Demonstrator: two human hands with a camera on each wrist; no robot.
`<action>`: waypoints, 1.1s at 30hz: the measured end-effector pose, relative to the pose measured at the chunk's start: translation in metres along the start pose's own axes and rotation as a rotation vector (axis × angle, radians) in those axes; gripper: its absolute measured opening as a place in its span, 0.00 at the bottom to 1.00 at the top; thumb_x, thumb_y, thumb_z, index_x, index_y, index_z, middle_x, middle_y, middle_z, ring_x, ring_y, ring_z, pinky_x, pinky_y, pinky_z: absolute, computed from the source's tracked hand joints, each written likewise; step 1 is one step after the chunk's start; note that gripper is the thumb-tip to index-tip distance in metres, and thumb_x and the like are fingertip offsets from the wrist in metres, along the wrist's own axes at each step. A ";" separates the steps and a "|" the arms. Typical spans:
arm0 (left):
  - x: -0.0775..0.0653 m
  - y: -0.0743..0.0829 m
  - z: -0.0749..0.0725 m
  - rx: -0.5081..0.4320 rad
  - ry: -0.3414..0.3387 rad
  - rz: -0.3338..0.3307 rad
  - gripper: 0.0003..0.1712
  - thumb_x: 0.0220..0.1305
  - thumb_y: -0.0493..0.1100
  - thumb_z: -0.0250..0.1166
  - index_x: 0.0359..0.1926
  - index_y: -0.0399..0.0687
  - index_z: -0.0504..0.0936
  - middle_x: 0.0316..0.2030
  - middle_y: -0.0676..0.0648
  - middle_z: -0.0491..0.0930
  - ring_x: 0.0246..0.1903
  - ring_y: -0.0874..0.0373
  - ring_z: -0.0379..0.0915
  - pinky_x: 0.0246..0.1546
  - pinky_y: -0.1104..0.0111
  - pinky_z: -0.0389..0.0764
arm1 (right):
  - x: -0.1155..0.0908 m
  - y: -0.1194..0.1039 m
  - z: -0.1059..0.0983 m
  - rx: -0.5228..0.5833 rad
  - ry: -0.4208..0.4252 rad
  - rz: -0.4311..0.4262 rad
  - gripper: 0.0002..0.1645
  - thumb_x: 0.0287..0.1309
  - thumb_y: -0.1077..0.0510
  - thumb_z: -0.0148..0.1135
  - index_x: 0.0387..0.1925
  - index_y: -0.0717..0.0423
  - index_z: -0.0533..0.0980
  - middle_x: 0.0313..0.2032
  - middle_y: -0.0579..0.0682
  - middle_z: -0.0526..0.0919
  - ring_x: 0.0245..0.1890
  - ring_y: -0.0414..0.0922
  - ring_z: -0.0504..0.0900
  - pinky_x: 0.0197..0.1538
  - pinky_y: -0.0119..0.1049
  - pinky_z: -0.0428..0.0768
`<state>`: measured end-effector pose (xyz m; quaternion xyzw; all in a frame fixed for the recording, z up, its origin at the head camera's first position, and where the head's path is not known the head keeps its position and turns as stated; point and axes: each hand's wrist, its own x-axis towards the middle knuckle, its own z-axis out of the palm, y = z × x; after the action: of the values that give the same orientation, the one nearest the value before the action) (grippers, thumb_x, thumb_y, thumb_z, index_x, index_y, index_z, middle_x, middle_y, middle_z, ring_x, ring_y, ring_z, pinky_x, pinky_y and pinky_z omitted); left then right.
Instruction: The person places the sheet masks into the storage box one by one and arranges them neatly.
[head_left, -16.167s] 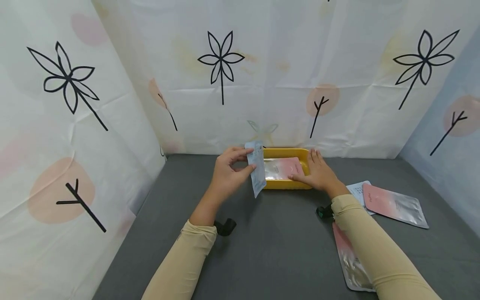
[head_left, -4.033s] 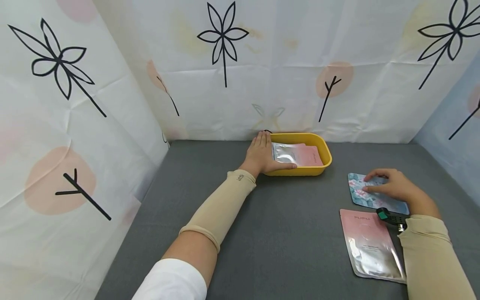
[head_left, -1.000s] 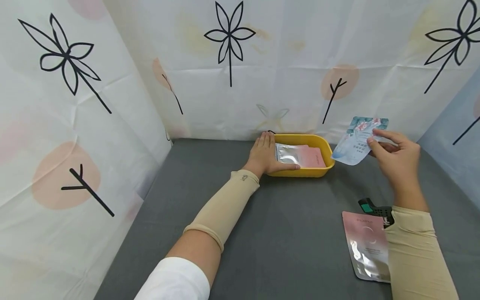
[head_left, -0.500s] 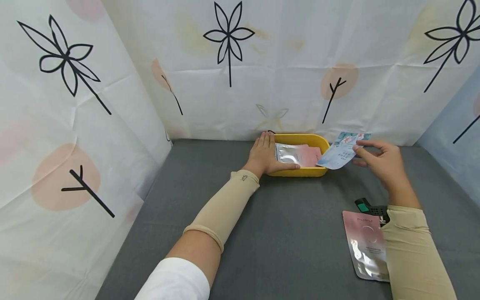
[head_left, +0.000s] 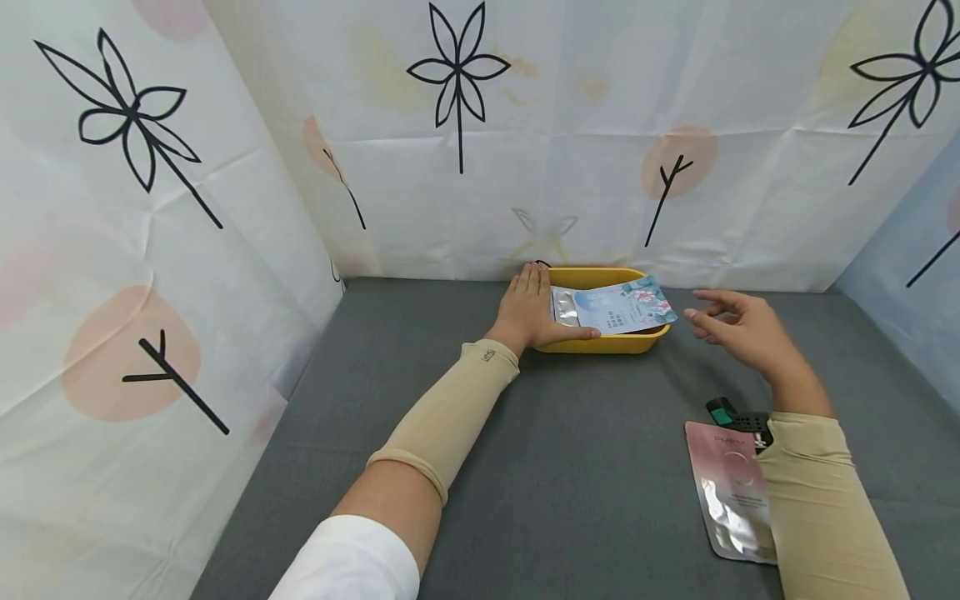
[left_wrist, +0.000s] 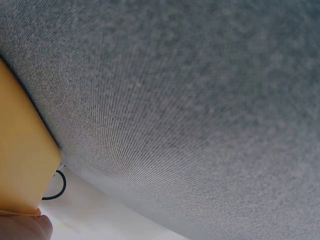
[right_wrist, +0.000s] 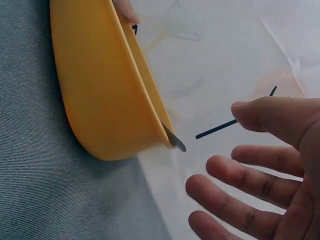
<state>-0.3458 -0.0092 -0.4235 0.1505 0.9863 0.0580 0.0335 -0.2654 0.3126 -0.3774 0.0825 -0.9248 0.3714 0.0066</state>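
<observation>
A blue floral sachet (head_left: pixel 626 307) lies in the yellow tray (head_left: pixel 600 344), its flowered end overlapping the right rim. Under it shows the silver end of another sachet (head_left: pixel 565 308). My left hand (head_left: pixel 527 313) rests on the tray's left end, fingers straight and thumb along the front rim. In the left wrist view a fingertip (left_wrist: pixel 25 227) meets the tray's edge. Just right of the tray, my right hand (head_left: pixel 738 329) holds nothing, fingers loosely bent. The right wrist view shows that hand apart from the sachet's corner (right_wrist: pixel 175 139), which pokes over the rim.
A pink and silver sachet (head_left: pixel 726 492) lies on the grey table (head_left: pixel 570 467), partly hidden by the right sleeve (head_left: pixel 825 500). Beside its top is the black wrist mount (head_left: pixel 738 417). A patterned white curtain (head_left: pixel 375 192) stands right behind the tray.
The right hand has carried the blue floral sachet left from beside the tray, laid it over the sachets inside and let go. The left hand has kept its place on the tray.
</observation>
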 end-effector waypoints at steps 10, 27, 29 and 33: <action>0.000 -0.001 0.001 0.002 0.006 -0.002 0.85 0.48 0.96 0.49 0.86 0.42 0.32 0.87 0.43 0.32 0.87 0.50 0.27 0.87 0.58 0.36 | 0.008 0.000 0.009 -0.098 -0.241 0.003 0.37 0.78 0.44 0.61 0.75 0.65 0.69 0.57 0.66 0.84 0.53 0.60 0.87 0.53 0.52 0.82; -0.003 0.000 -0.002 0.000 0.003 -0.016 0.84 0.48 0.96 0.48 0.86 0.44 0.32 0.87 0.44 0.32 0.87 0.52 0.26 0.87 0.59 0.35 | 0.000 -0.004 0.007 -0.086 -0.270 -0.064 0.33 0.78 0.47 0.61 0.74 0.62 0.71 0.57 0.64 0.85 0.55 0.58 0.87 0.55 0.53 0.83; -0.003 0.001 -0.001 -0.003 -0.007 -0.019 0.84 0.48 0.96 0.48 0.86 0.44 0.31 0.87 0.44 0.31 0.87 0.53 0.25 0.86 0.59 0.33 | -0.003 -0.003 0.006 -0.092 -0.272 -0.070 0.33 0.78 0.47 0.62 0.73 0.61 0.72 0.56 0.62 0.85 0.53 0.55 0.87 0.53 0.47 0.83; -0.003 0.001 -0.001 0.005 0.001 -0.022 0.84 0.49 0.96 0.48 0.86 0.44 0.31 0.87 0.44 0.31 0.87 0.52 0.26 0.87 0.59 0.35 | -0.008 0.001 0.004 -0.102 -0.298 -0.088 0.29 0.75 0.48 0.65 0.68 0.62 0.77 0.55 0.60 0.87 0.51 0.51 0.88 0.50 0.41 0.84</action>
<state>-0.3428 -0.0089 -0.4225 0.1398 0.9881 0.0554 0.0332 -0.2576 0.3117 -0.3818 0.1765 -0.9288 0.3068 -0.1101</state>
